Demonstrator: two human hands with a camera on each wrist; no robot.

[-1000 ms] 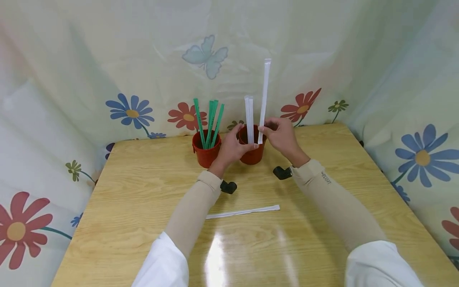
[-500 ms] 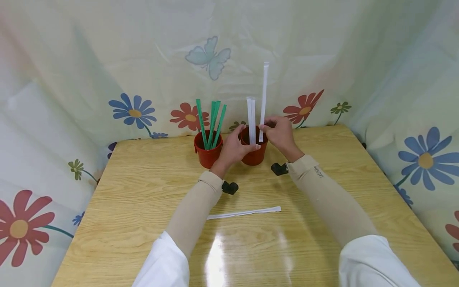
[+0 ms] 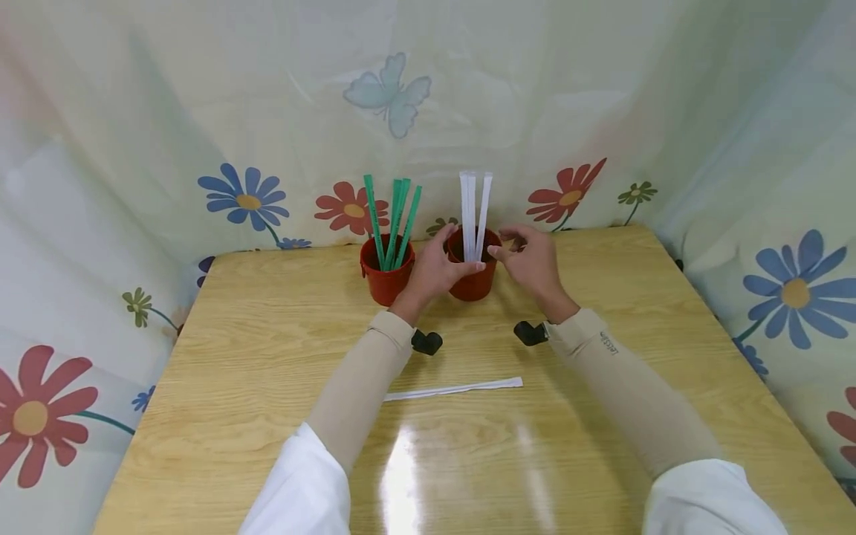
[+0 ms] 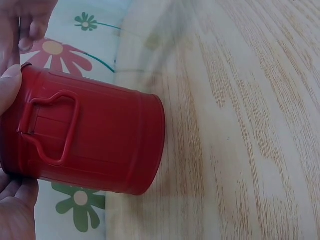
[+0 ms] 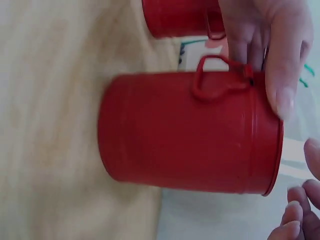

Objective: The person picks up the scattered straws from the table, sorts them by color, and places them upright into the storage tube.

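Three white paper-wrapped straws (image 3: 483,212) stand in the right-hand red bucket (image 3: 472,287), leaning slightly apart. My left hand (image 3: 431,271) grips this bucket at its rim from the left, thumb across the front and fingers behind. In the right wrist view, the left thumb (image 5: 285,95) lies on the rim beside a wire handle (image 5: 215,80). At the bucket's right side hovers my right hand (image 3: 531,261), loosely bent, with nothing between thumb and fingers. Its fingertips (image 5: 295,215) show just off the rim in the right wrist view.
A second red bucket (image 3: 384,286) with several slim green sticks (image 3: 394,223) stands to the left. Another white wrapped straw (image 3: 461,388) lies on the wooden table (image 3: 254,357) nearer me. A flowered curtain (image 3: 281,104) borders the table's back and sides.
The white straw that my right hand was pinching upright has dropped down into the right bucket among the others. My right hand has let go of it and drawn slightly rightward. My left hand stays put.
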